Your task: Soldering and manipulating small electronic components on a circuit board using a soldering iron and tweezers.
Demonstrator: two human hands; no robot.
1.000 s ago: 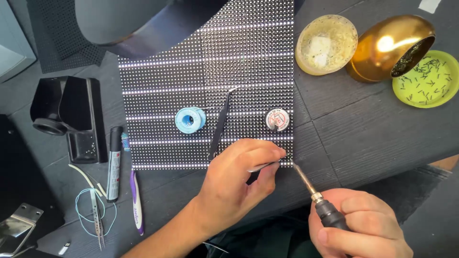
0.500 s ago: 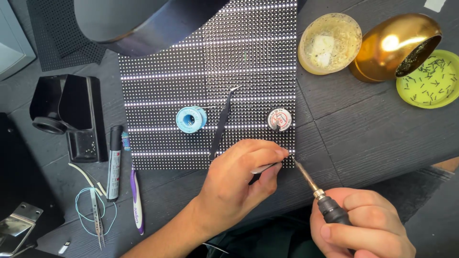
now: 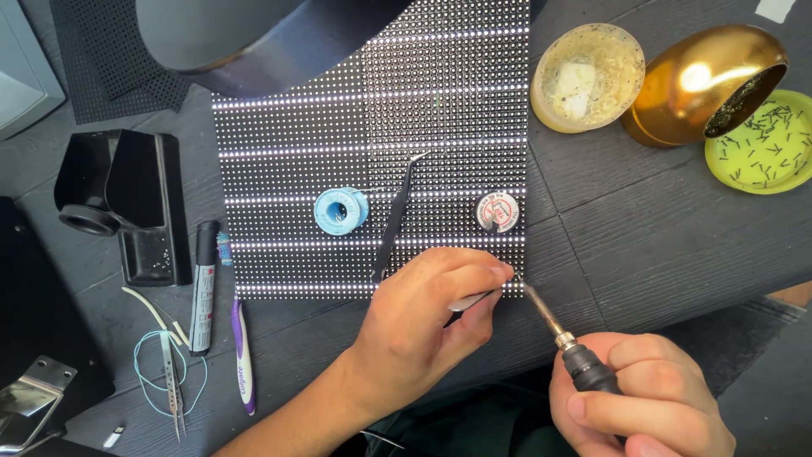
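Left hand (image 3: pixel 423 326) fingers are pinching slim metal tweezers (image 3: pixel 470 301) at the lower right corner of the black dotted LED panel (image 3: pixel 372 161); the right hand (image 3: pixel 647 402) is gripping a black-handled soldering iron (image 3: pixel 562 338), tip touching that corner on the dark counter (image 3: pixel 660 228).

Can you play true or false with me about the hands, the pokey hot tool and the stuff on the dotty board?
1. The right hand holds a soldering iron. True.
2. The left hand is empty. False: it pinches tweezers.
3. A blue spool lies on the dotted panel. True.
4. The purple toothbrush lies on the panel. False: it lies on the table, left of the hands.
5. The yellow-green dish holds small dark bits. True.
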